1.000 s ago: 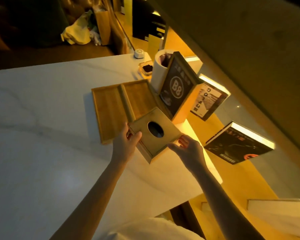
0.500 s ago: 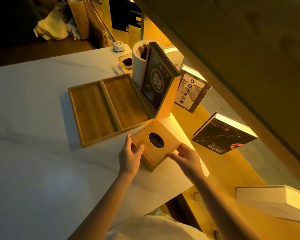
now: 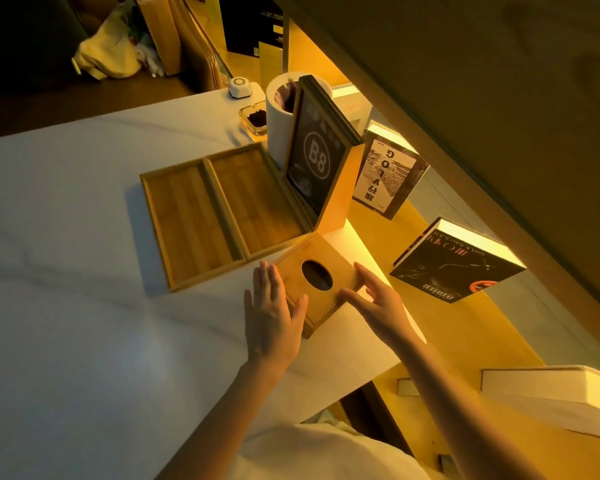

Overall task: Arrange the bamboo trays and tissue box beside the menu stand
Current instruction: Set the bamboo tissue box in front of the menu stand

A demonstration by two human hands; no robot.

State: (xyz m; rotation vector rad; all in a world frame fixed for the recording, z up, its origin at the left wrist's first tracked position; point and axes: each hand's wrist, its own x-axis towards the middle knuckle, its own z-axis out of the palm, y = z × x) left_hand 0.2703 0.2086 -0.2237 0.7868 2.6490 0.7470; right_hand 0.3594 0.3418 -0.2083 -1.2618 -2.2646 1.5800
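Two flat bamboo trays lie side by side on the white table: the left tray point(image 3: 187, 223) and the right tray point(image 3: 253, 202), whose far edge meets the menu stand point(image 3: 317, 168), a dark "B8" card in a wooden holder. The bamboo tissue box point(image 3: 317, 282), with an oval hole on top, rests flat on the table just in front of the stand, at the trays' near right corner. My left hand point(image 3: 272, 317) lies flat against the box's left side, fingers spread. My right hand point(image 3: 374, 301) touches its right edge with loose, parted fingers. Neither hand grips it.
A white cylindrical bin point(image 3: 284, 116), a glass ashtray point(image 3: 255, 119) and a small white device point(image 3: 239, 87) stand behind the stand. Books point(image 3: 458, 261) lean on the lit shelf to the right. The table's edge point(image 3: 378, 372) runs close by my right forearm.
The tissue box came down from a tilted hold onto the table and slid toward the menu stand. Both hands have loosened and now rest open against its sides.
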